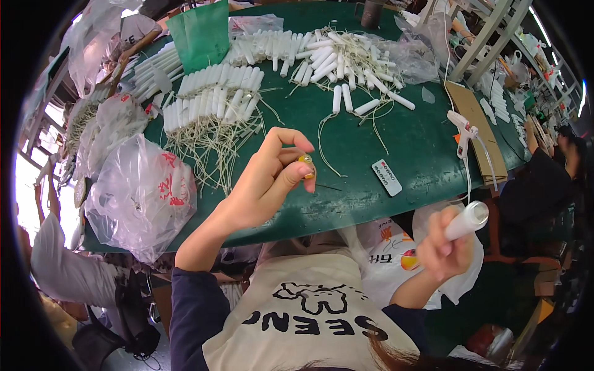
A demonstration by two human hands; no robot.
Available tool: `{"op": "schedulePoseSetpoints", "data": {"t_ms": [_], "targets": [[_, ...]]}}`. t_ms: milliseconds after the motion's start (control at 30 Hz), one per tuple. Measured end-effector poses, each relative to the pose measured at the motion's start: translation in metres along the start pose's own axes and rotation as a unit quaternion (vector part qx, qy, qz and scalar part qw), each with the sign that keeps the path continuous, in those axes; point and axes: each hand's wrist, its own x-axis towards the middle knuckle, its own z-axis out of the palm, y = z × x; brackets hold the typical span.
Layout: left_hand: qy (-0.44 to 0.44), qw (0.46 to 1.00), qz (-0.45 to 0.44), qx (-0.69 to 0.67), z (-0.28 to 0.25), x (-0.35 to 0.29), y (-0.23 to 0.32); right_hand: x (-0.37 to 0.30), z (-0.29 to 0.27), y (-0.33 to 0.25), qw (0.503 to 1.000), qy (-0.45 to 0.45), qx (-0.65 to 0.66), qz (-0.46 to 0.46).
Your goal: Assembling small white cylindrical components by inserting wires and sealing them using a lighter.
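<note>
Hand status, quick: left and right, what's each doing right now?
Left hand: closed, pinching a small yellow piece with a silvery end between thumb and fingers.
Right hand: closed, holding a smooth white cylindrical tube.

On the table [278, 213] before you, a remote control [387, 178] lies right of your left hand [272, 170] and left of a glue gun [463, 133], which sits by a cardboard sheet [486, 145]. A plastic bag [139, 201] sits at your left; behind it stand tube rows [213, 102]. Farther right, a tube pile [331, 59] lies behind 2 side-by-side tubes [337, 99].
</note>
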Motion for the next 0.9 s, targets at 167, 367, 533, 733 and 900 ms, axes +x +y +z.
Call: {"op": "schedulePoseSetpoints", "data": {"t_ms": [167, 367, 533, 733, 900], "targets": [[0.014, 0.996, -0.038, 0.075, 0.012, -0.002, -0.007, -0.002, -0.016, 0.04, 0.958, 0.056, -0.141, 0.245], [-0.011, 0.985, -0.093, 0.147, 0.027, 0.004, -0.022, -0.007, -0.028, 0.095, 0.944, 0.079, -0.239, 0.213], [-0.041, 0.98, -0.053, 0.187, 0.027, 0.004, -0.029, -0.008, -0.028, 0.099, 0.949, 0.065, -0.236, 0.197], [-0.042, 0.97, -0.008, 0.238, 0.025, 0.007, -0.024, -0.01, -0.032, 0.1, 0.947, 0.104, -0.236, 0.191], [-0.083, 0.913, 0.066, 0.394, 0.028, 0.005, -0.031, -0.01, -0.031, 0.102, 0.946, 0.093, -0.248, 0.189]]}}
